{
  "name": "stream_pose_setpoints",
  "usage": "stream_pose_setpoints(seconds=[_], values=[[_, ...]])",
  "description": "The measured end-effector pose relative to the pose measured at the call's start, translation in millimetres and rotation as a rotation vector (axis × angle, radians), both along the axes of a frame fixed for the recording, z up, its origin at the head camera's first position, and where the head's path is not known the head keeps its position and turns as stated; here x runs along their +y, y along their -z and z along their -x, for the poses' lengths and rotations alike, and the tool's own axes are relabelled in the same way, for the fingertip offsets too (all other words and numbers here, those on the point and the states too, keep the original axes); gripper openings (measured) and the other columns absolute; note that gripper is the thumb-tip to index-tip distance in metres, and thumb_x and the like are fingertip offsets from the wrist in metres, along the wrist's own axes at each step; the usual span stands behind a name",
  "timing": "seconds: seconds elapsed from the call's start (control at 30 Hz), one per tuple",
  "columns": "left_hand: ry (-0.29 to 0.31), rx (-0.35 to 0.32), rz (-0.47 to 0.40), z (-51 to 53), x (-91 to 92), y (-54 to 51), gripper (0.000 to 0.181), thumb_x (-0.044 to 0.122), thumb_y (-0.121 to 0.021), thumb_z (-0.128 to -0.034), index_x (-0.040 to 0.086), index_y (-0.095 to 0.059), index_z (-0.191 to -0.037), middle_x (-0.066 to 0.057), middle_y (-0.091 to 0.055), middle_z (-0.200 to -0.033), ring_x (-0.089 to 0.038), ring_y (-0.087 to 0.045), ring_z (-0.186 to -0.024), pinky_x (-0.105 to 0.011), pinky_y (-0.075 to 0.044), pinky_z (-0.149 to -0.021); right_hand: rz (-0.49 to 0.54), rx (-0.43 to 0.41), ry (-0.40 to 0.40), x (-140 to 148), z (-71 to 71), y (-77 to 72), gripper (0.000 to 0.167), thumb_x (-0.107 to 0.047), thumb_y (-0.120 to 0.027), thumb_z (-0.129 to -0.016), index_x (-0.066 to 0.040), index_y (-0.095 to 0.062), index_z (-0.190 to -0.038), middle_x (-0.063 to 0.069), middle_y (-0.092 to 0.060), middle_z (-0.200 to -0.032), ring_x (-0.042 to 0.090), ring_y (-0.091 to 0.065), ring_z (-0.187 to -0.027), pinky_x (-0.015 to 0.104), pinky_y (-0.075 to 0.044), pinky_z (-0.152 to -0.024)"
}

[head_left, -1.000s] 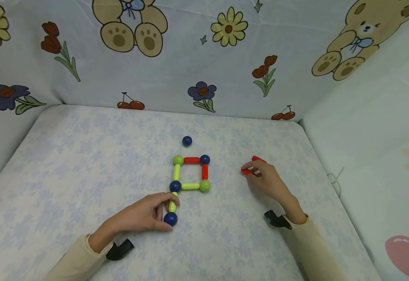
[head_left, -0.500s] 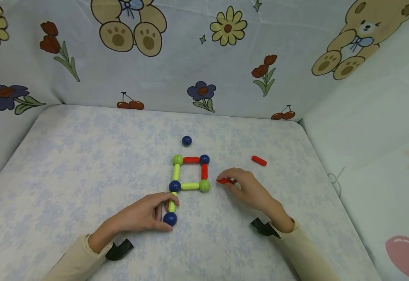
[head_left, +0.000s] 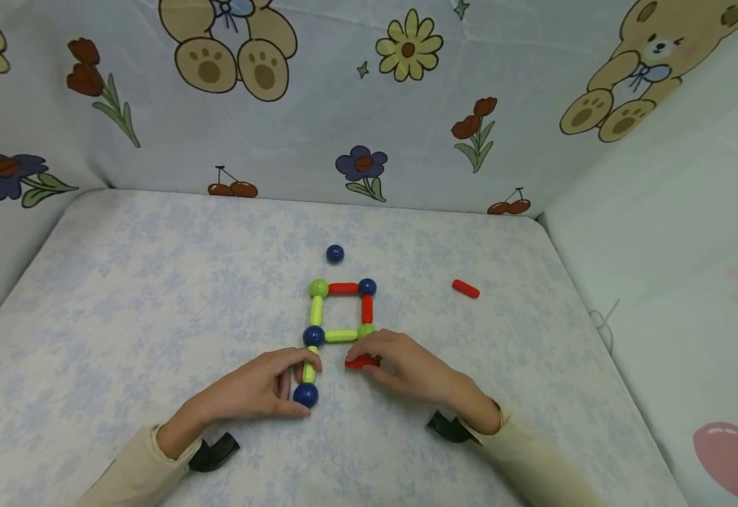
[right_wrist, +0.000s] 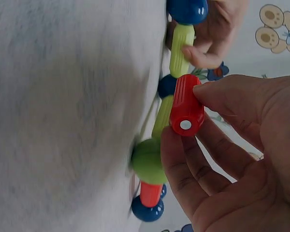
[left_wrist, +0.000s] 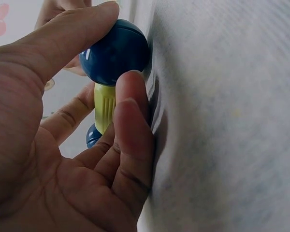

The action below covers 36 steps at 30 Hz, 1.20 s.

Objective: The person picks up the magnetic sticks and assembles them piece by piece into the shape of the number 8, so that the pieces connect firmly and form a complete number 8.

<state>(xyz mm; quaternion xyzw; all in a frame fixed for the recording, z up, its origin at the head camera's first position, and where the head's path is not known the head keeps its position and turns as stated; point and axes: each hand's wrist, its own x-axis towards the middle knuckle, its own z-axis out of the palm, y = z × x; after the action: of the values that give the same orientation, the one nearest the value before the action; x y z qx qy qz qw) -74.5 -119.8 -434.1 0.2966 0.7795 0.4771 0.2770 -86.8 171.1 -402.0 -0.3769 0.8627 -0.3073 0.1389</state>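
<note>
My left hand [head_left: 255, 384] curls its fingers round the lower leg of a ball-and-rod figure, a yellow-green magnetic rod [left_wrist: 105, 107] ending in a blue ball [left_wrist: 115, 52]; the thumb rests on that ball. Above it the figure forms a square of yellow-green rods [head_left: 341, 336], red rods [head_left: 344, 288], and balls in blue [head_left: 313, 336] and green [head_left: 319, 289]. Between thumb and fingertips my right hand [head_left: 410, 366] pinches a red magnetic rod [right_wrist: 187, 104], its pale end dot showing. In the head view this hand partly covers the square's lower right green ball [right_wrist: 149, 161].
A loose blue ball [head_left: 335, 254] lies beyond the square. Another red rod [head_left: 466, 289] lies on the table to the right. A patterned cloth wall [head_left: 293, 134] rises behind the pale table [head_left: 153, 282], with a white side wall [head_left: 660, 282] at the right.
My right hand has carried the red rod leftward and nearer, from beside the other red rod to just below the square. The left hand keeps its place on the lower leg.
</note>
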Motion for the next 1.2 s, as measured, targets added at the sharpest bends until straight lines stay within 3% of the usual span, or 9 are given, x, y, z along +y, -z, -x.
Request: stream_pose_setpoints(seconds=[0.5,0.97,1.2], values=[[-0.003,0.025,-0.014,-0.9,0.2,2.0,0.05,0.032,-0.084,-0.0822,0.021,-0.059,-0.124,-0.002,-0.058,-0.097,-0.008,-0.058,-0.063,-0.024,-0.048,-0.058,-0.03,-0.01,-0.109,-23.7,-9.9,6.8,0.022,-0.011,-0.065,-0.098,-0.016,-0.068,-0.119,-0.007,-0.068,-0.118,0.006,-0.059,-0.114,0.027,-0.047,-0.101],[-0.005,0.058,-0.004,-1.8,0.6,1.8,0.047,0.035,-0.083,-0.0831,0.026,-0.058,-0.122,-0.001,-0.058,-0.097,-0.006,-0.058,-0.062,-0.024,-0.048,-0.056,-0.064,-0.021,-0.134,-32.1,-16.7,5.3,0.023,-0.012,-0.064,-0.099,-0.016,-0.067,-0.122,-0.005,-0.067,-0.122,0.006,-0.056,-0.117,0.023,-0.046,-0.101],[-0.019,0.168,0.069,-9.0,5.5,0.8,0.039,0.042,-0.079,-0.0863,0.032,-0.06,-0.119,0.006,-0.055,-0.095,-0.002,-0.052,-0.064,-0.022,-0.046,-0.057,-0.051,-0.014,-0.138,-31.0,-16.2,6.3,0.023,-0.013,-0.065,-0.098,-0.015,-0.067,-0.121,-0.005,-0.067,-0.12,0.004,-0.057,-0.113,0.019,-0.047,-0.096]])
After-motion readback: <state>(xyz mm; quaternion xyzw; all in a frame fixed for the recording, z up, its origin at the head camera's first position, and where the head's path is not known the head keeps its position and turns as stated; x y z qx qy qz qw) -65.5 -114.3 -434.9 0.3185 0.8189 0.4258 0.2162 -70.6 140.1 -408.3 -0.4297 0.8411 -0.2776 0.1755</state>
